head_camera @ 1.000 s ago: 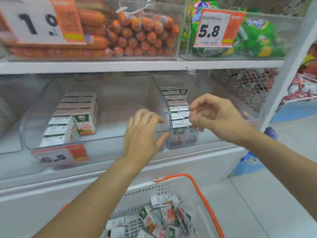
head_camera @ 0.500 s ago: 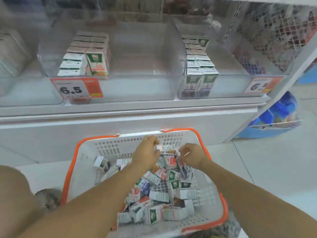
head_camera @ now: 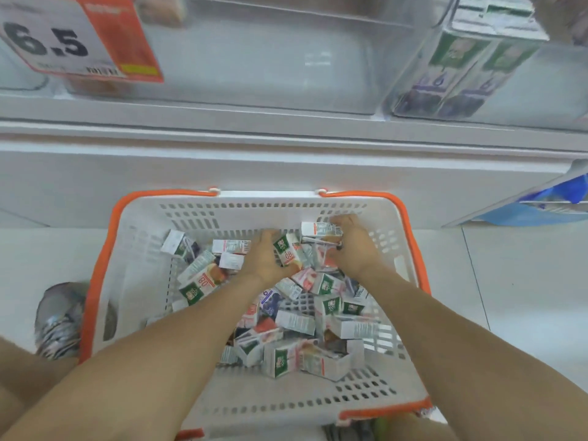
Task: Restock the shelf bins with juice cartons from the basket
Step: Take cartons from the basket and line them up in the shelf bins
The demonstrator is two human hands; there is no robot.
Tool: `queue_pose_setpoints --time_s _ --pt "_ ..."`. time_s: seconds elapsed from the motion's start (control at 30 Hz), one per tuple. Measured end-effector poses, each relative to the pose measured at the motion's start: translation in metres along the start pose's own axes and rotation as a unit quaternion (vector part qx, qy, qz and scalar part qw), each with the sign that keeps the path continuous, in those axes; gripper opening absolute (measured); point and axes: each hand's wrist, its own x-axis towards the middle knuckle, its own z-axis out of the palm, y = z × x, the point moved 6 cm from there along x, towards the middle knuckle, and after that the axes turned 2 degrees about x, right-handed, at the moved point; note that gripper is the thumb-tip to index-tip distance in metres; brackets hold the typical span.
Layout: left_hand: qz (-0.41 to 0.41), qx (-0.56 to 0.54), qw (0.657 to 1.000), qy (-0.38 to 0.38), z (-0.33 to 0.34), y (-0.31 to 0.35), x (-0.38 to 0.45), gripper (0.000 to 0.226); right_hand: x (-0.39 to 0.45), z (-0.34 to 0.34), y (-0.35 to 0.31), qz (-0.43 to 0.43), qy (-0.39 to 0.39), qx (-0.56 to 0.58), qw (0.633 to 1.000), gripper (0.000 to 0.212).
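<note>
Both hands now deeper in white orange-rimmed plastic basket [head_camera: 140, 237]: left hand [head_camera: 265, 261] grips orange-print juice carton [head_camera: 288, 253], right hand [head_camera: 351, 249] pinches white carton [head_camera: 319, 229] near far wall.

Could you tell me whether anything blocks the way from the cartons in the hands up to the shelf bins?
Nothing visible does. Both the left hand and right hand already grip cartons at the far end of the basket, which is open on top. The clear bin above looks open-topped and mostly bare.

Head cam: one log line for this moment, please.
phase: picking in basket | left hand: grips orange carton | right hand: grips cartons | shelf bin: not yet restocked
</note>
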Motion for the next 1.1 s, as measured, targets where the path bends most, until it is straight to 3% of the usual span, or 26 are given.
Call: queue_pose_setpoints --time_s 0.27,0.4,0.57,0.77,0.87,0.97,1.03,1.1 --pt "-0.030 -0.003 1.000 0.004 0.013 -0.008 0.023 0.059 0.008 0.012 0.007 -0.013 -0.015 -0.075 0.997 0.054" --pt "-0.048 -0.018 0.999 0.019 0.014 -0.006 0.023 0.045 0.004 0.011 0.007 -0.005 0.004 -0.067 0.998 0.038" --pt "-0.033 -0.023 0.999 0.013 0.017 -0.001 0.016 0.023 -0.007 0.011 0.003 0.020 -0.034 -0.072 0.997 0.038" --pt "-0.051 -0.046 0.998 0.006 0.012 0.008 0.004 0.033 -0.021 0.003 0.005 0.074 -0.060 -0.045 0.994 0.037" --pt "-0.089 -0.088 0.992 -0.016 0.004 0.012 -0.006 0.033 -0.023 -0.003 0.007 0.138 -0.112 0.050 0.983 0.038" --pt "-0.187 -0.228 0.954 -0.055 -0.015 0.005 -0.022 0.034 -0.033 -0.011 0.005 0.217 -0.163 0.229 0.935 0.026" --pt "-0.214 -0.287 0.926 -0.117 -0.030 0.009 -0.034 0.046 -0.038 -0.019 -0.006 0.226 -0.173 0.307 0.908 0.039" --pt "-0.205 -0.324 0.907 -0.172 -0.045 0.022 -0.051 0.040 -0.043 -0.028 -0.024 0.215 -0.191 0.359 0.888 0.045"
